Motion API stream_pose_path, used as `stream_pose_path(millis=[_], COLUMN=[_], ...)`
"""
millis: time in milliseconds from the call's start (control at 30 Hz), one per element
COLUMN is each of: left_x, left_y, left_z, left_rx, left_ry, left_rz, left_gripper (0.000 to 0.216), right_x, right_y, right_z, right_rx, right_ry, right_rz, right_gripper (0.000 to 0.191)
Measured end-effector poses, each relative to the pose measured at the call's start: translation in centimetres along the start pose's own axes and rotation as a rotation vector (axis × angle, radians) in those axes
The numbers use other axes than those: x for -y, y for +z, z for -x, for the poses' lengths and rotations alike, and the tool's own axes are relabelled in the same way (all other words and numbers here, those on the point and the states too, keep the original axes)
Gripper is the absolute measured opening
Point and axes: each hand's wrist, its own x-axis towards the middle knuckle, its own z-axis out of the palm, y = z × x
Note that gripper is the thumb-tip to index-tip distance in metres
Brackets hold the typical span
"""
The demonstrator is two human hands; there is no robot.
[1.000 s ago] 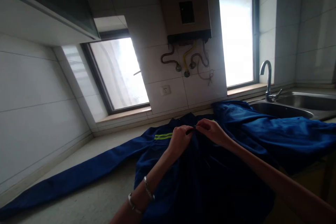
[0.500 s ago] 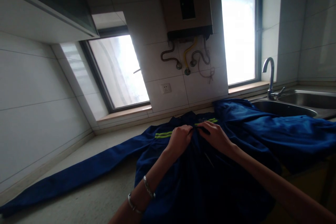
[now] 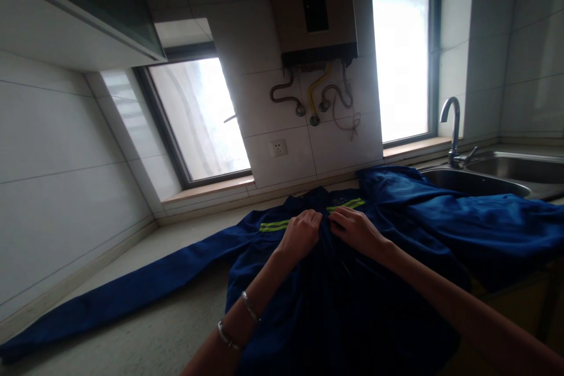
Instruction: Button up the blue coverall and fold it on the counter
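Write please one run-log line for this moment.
left hand: pinching jacket front | right hand: pinching jacket front | blue jacket: flat on counter | sleeve: stretched left

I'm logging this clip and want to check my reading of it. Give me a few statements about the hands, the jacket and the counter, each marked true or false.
1. Both hands, left hand and right hand, rest on the blue jacket near its front middle. True.
2. The jacket hangs from a hook on the wall. False: it lies spread on the counter.
3. One sleeve stretches out along the counter to the left. True.
4. The stripes on the jacket are red. False: they are yellow-green.
5. A faucet stands by the sink at the right. True.
6. The left wrist is bare. False: it wears bracelets.
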Motion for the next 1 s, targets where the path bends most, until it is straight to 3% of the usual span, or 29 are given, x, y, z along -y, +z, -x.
stream_pose_path(millis=[167, 300, 400, 533, 700, 833, 1000], left_x=[-0.3, -0.9, -1.0, -0.8, -0.5, -0.6, -1.2], left_y=[0.7, 0.7, 0.9, 1.7, 2.1, 1.4, 0.7], left_z=[0.1, -0.1, -0.1, 0.2, 0.6, 0.7, 0.2], left_rx=[-0.065, -0.032, -0.041, -0.099, -0.13, -0.077, 0.003], left_ry=[0.037, -0.045, -0.028, 0.059, 0.152, 0.164, 0.056], left_rz=[-0.028, 0.007, 0.031, -0.002, -0.052, -0.071, -0.03], left_gripper=[0.021, 0.018, 0.017, 0.019, 0.025, 0.029, 0.025], right_x=[-0.4, -0.4, -0.4, -0.6, -0.2, -0.1, -1.1], right_y=[-0.2, 0.1, 0.6, 0.9, 0.4, 0.1, 0.3], right_z=[0.5, 1.0, 1.0, 1.0, 0.8, 0.6, 1.5], right_rx=[-0.074, -0.123, -0.142, -0.097, 0.013, 0.033, -0.078], right_ry=[-0.032, 0.024, 0.075, 0.081, 0.066, 0.045, 0.027], right_rz=[0.067, 0.119, 0.055, -0.018, 0.074, 0.079, -0.034], right_gripper=[0.011, 0.01, 0.013, 0.018, 0.016, 0.017, 0.017])
